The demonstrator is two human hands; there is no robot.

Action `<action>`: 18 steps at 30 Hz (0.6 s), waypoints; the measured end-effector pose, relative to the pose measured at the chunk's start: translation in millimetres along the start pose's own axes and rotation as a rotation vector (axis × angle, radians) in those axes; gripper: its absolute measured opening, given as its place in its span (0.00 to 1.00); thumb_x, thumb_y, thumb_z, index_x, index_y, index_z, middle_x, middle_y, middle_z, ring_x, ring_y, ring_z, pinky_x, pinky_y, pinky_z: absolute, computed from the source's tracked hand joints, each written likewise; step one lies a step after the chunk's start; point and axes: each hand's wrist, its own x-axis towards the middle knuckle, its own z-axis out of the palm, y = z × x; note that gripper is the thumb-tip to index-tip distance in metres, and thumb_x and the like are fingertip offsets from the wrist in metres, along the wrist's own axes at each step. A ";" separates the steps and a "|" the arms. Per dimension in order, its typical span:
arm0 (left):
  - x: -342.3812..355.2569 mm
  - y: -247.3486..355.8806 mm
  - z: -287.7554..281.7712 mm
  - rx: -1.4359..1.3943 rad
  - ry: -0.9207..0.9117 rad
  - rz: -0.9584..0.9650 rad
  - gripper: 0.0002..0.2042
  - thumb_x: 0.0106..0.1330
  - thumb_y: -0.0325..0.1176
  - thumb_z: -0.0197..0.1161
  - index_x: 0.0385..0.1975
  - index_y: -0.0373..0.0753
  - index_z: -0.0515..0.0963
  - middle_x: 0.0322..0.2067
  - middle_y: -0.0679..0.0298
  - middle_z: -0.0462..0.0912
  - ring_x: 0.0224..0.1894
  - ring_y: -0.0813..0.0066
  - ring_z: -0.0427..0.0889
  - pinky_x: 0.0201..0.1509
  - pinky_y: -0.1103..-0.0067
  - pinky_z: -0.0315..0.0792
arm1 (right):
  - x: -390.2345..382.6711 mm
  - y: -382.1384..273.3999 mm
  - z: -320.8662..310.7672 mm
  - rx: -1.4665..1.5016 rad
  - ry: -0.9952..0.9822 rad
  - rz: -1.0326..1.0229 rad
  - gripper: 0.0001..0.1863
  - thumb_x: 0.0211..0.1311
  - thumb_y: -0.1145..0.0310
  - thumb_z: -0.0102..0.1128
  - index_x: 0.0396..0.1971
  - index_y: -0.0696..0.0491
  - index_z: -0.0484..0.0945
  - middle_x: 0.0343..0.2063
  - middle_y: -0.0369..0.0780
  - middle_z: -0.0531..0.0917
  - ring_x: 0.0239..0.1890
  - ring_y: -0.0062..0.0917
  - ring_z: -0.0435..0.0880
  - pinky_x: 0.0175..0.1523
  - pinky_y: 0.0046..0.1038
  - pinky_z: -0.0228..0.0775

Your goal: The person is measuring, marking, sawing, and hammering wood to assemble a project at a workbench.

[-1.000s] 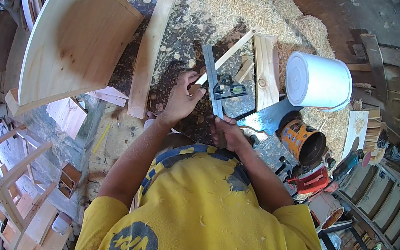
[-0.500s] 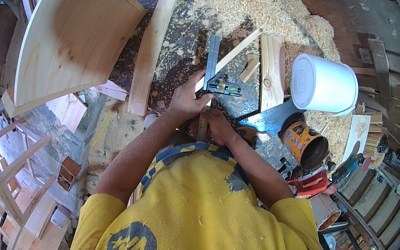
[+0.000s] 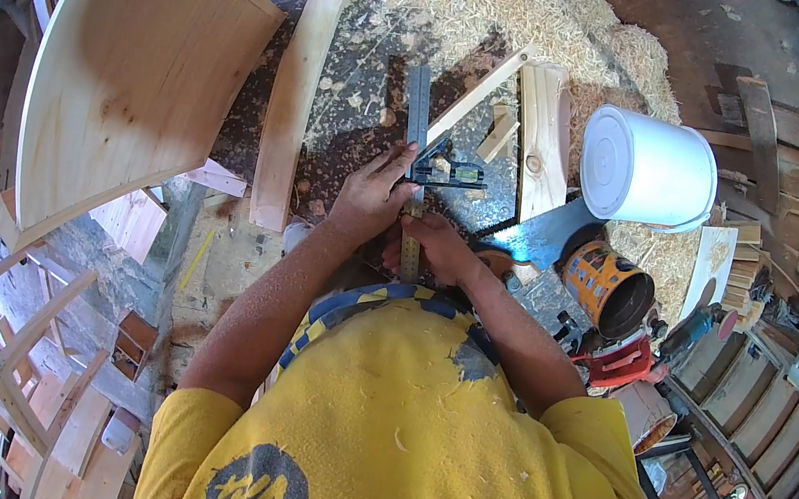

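Observation:
A combination square stands nearly in line with my body over the dark worktop (image 3: 365,53), its steel blade (image 3: 418,101) pointing away from me and its black head with a vial (image 3: 460,175) to the right. My left hand (image 3: 374,196) grips it beside the head, fingertips on the blade. Below, my right hand (image 3: 429,243) has its thumb on the blade's near part, with its fingers curled and partly hidden. A narrow pale strip (image 3: 482,84) runs diagonally toward the square, its near end hidden there. Short offcuts (image 3: 497,133) and a thick board (image 3: 542,137) lie to the right.
Left are a long board (image 3: 298,100) and a large curved panel (image 3: 146,65). Right are a white bucket (image 3: 647,169), handsaw (image 3: 548,234), orange tin (image 3: 606,287) and red tools (image 3: 618,364). Wood shavings (image 3: 512,7) cover the far side. Chair-like frames (image 3: 23,351) stand at lower left.
The square has swung from a slant to nearly straight, its far end moving rightward. My left hand has shifted onto it, and my right hand has moved left, closer to the left.

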 end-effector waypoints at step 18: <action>-3.6 -0.4 14.3 0.154 0.214 0.109 0.26 0.60 0.35 0.66 0.60 0.39 0.73 0.52 0.48 0.78 0.51 0.51 0.81 0.53 0.67 0.78 | -19.8 -13.3 -13.8 -0.536 0.219 -0.163 0.13 0.70 0.66 0.52 0.45 0.58 0.79 0.34 0.39 0.85 0.37 0.24 0.84 0.45 0.28 0.75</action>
